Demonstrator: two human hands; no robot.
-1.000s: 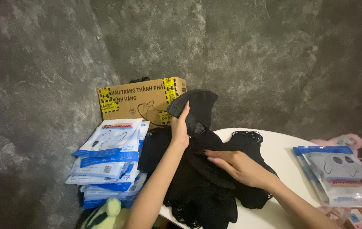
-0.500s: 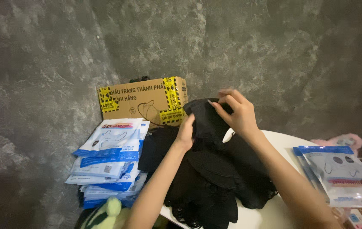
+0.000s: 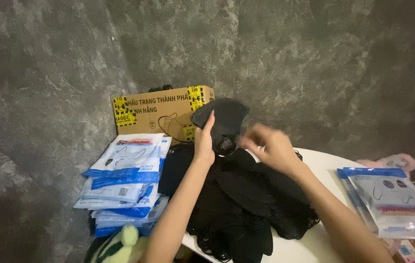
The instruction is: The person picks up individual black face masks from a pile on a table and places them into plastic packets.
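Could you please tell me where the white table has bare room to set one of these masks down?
Bare white table shows between the black mask pile and the packets at right, and along the near edge below the pile. The table's left is buried under masks; the packet stack and box crowd that side.

Dim, even indoor light left the surroundings murky; the right hand (image 3: 268, 146) was motion-blurred, while the left hand (image 3: 204, 141) stayed sharp.

A black face mask (image 3: 222, 119) stands upright, cupped and folded (ear loops dangling below); it is raised above the heap of black masks (image 3: 236, 204).
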